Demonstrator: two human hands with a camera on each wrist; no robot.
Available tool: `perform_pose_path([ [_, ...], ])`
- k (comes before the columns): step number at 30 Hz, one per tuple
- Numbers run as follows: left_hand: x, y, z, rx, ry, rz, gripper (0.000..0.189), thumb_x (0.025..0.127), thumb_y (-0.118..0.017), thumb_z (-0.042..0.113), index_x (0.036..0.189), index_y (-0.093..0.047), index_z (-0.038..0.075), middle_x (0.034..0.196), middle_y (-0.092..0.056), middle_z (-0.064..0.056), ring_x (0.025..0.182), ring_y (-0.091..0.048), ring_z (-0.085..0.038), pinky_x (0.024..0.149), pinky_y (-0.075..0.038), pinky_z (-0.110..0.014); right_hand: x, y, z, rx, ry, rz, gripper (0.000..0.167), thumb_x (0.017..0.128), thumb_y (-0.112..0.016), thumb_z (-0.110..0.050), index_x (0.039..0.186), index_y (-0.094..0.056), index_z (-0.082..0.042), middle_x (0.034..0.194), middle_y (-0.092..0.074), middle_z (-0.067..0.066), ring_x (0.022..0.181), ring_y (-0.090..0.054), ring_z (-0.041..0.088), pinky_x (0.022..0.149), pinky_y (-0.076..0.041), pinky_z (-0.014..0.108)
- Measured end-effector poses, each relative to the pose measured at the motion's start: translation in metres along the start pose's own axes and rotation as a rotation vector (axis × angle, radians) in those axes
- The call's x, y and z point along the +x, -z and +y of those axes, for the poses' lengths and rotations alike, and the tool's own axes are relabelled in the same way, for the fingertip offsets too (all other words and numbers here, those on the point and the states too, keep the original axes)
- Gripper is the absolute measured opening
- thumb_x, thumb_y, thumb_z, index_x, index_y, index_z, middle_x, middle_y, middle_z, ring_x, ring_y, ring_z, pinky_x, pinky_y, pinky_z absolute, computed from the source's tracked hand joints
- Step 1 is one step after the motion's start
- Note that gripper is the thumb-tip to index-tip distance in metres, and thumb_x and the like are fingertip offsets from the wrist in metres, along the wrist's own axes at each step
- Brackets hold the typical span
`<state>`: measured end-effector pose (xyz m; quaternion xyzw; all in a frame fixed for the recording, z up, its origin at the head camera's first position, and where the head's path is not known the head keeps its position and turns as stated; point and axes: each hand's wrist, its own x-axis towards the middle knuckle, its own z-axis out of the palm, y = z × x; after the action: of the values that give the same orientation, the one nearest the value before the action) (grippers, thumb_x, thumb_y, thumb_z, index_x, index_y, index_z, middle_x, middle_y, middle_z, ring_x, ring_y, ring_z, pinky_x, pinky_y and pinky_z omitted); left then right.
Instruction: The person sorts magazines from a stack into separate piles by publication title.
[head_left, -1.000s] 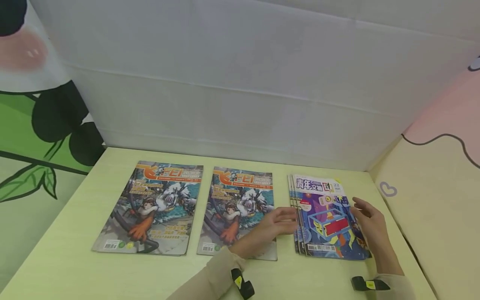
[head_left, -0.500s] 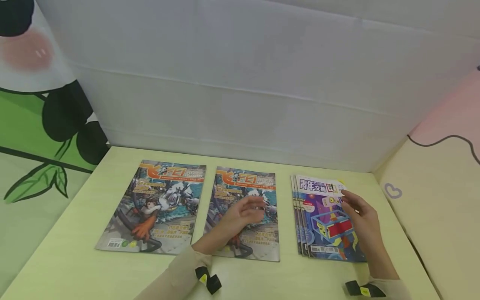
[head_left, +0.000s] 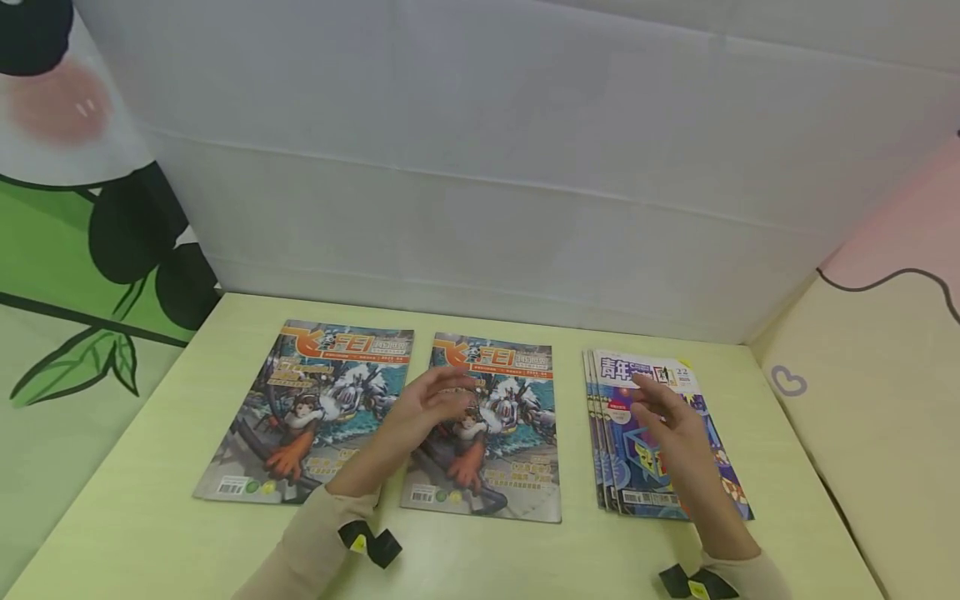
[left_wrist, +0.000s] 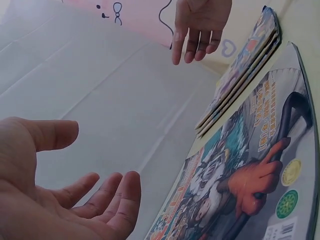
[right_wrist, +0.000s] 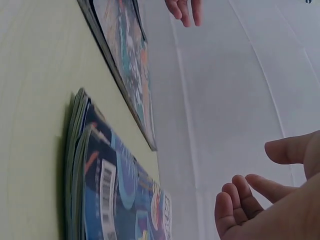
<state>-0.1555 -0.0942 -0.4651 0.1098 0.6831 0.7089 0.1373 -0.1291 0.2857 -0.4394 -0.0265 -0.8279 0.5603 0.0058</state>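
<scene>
Three groups of magazines lie in a row on the pale yellow table. My left hand (head_left: 427, 412) is raised over the left part of the middle magazine (head_left: 517, 475), its fingers relaxed and holding nothing. The left magazine (head_left: 330, 433) has the same orange-titled cover with a red-gloved figure. On the right, a fanned stack of purple-blue magazines (head_left: 637, 450) lies under my right hand (head_left: 675, 425), which hovers with loose fingers and covers part of the top cover. In the left wrist view, thumb and fingers (left_wrist: 127, 200) stand apart. The right wrist view shows the right fingers (right_wrist: 232, 205) likewise apart above the stack.
A white cloth-like wall (head_left: 480, 233) rises behind the table (head_left: 517, 558). Painted panels flank it: green leaves and dark shapes on the left (head_left: 127, 233), a cream panel (head_left: 885, 400) with a heart on the right. Each wrist wears a black strap (head_left: 371, 543).
Both hands have moved left: the left one from beside the purple-blue stack to over the middle magazine, the right one from the stack's right edge to over its cover. The magazines stay put.
</scene>
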Motion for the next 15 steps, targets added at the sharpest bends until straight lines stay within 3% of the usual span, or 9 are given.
perform_pose_path([
  [6, -0.002, 0.012, 0.002, 0.001, 0.005, 0.053, 0.064, 0.110, -0.065, 0.013, 0.166, -0.038, -0.004, 0.164, -0.051, -0.028, 0.146, -0.057, -0.043, 0.110, -0.056, -0.031, 0.002, -0.021, -0.015, 0.047, -0.039, -0.029, 0.050, 0.114, -0.063, -0.011, 0.162, -0.054, -0.005, 0.147, -0.063, 0.018, 0.118, -0.062, 0.002, 0.100, -0.053, 0.011],
  [11, -0.003, 0.016, 0.003, 0.016, 0.019, 0.064, 0.065, 0.111, -0.067, 0.018, 0.168, -0.038, 0.002, 0.164, -0.051, -0.024, 0.144, -0.058, -0.042, 0.113, -0.056, -0.038, 0.000, -0.035, -0.023, 0.062, -0.111, -0.046, 0.052, 0.114, -0.062, -0.012, 0.165, -0.051, -0.010, 0.155, -0.058, 0.019, 0.125, -0.058, 0.008, 0.102, -0.047, 0.007],
  [15, -0.002, 0.018, 0.004, 0.022, 0.013, 0.086, 0.064, 0.110, -0.068, 0.017, 0.166, -0.042, 0.002, 0.162, -0.054, -0.025, 0.141, -0.060, -0.044, 0.111, -0.056, -0.037, -0.002, -0.044, -0.025, 0.089, -0.115, -0.061, 0.051, 0.114, -0.062, -0.010, 0.165, -0.052, -0.010, 0.154, -0.059, 0.019, 0.125, -0.059, 0.010, 0.103, -0.047, 0.008],
])
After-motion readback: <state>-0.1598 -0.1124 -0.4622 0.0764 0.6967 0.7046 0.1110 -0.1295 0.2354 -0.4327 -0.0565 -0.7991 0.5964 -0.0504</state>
